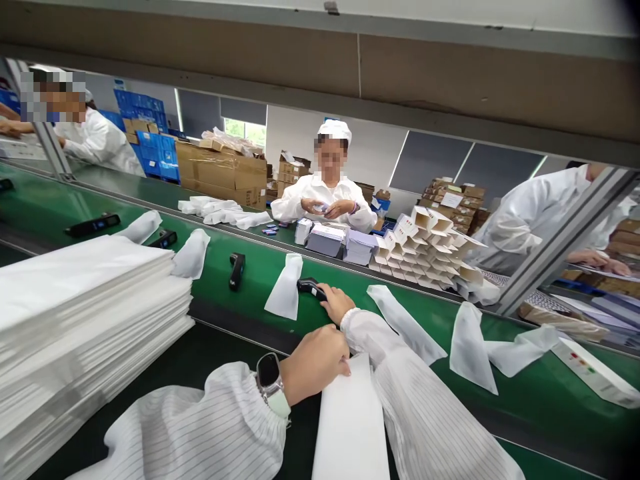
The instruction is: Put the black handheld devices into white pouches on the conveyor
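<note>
My right hand (338, 303) reaches over the green belt, its fingers closed on the end of a black handheld device (310, 288). Just left of that device lies a white sleeve (284, 288). Closer to me, my left hand (316, 360), with a watch (269, 372) at its wrist, is curled at the far end of a narrow white stack of flat sleeves (351, 420). Its fingertips are partly hidden, and they seem to pinch the top sleeve. Another black device (237, 271) lies farther left on the belt.
A tall pile of white sheets (95, 280) stands at left. More white sleeves (405, 323) and a white box (595, 373) lie along the green belt (225, 300). Across it, a person (325, 193) works behind stacked open cartons (425, 250). Metal posts (555, 247) and an overhead shelf frame the view.
</note>
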The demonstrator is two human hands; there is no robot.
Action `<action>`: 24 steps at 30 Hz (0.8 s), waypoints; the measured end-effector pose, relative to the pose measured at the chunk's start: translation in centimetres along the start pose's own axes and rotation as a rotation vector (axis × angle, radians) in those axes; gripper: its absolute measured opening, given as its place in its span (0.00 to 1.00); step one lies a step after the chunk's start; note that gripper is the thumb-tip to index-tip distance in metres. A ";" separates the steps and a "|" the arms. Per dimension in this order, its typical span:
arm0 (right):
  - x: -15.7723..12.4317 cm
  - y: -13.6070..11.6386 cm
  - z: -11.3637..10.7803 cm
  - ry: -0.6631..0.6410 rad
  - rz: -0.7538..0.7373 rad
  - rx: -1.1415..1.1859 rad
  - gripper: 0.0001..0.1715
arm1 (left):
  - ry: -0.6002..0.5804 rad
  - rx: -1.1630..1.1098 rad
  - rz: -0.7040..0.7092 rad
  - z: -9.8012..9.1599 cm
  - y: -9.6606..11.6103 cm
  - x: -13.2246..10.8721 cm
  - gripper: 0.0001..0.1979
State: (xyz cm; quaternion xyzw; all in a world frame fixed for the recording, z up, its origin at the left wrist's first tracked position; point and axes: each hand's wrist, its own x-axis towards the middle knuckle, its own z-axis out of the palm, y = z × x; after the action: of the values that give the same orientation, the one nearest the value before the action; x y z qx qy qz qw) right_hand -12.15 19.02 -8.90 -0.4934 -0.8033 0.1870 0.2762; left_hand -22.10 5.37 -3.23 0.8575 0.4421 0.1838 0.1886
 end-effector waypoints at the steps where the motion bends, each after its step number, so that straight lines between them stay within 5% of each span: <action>1: 0.0 0.3 -0.2 0.025 0.025 0.059 0.26 | -0.004 0.009 -0.007 -0.1 0.0 0.0 0.04; 5: -0.4 1.6 -3.0 0.118 0.084 0.323 0.28 | 0.003 0.093 -0.004 -0.4 0.1 -0.1 0.02; 8: -1.9 1.5 -6.4 0.189 0.060 0.747 0.38 | 0.011 0.152 0.085 -0.4 0.1 -0.1 0.04; 11: -4.6 0.0 -9.6 0.151 0.069 1.123 0.51 | 0.059 0.173 0.152 -0.2 0.0 -0.1 0.06; 13: -6.4 -1.4 -11.0 0.103 0.099 1.141 0.54 | 0.074 0.168 0.160 -0.1 -0.1 -0.1 0.06; 18: -8.5 -3.8 -11.0 0.060 0.117 1.103 0.53 | 0.076 0.130 0.145 -0.1 0.0 -0.2 0.06; 24: -8.1 -3.7 -8.8 -0.012 0.204 1.010 0.45 | 0.140 -0.046 0.054 -0.7 0.3 0.0 0.13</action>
State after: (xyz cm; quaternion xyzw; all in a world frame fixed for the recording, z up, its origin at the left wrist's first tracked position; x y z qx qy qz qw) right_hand -6.28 10.31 -2.03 -0.3733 -0.5621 0.5805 0.4558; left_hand -22.23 5.27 -2.47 0.8496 0.4265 0.2583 0.1718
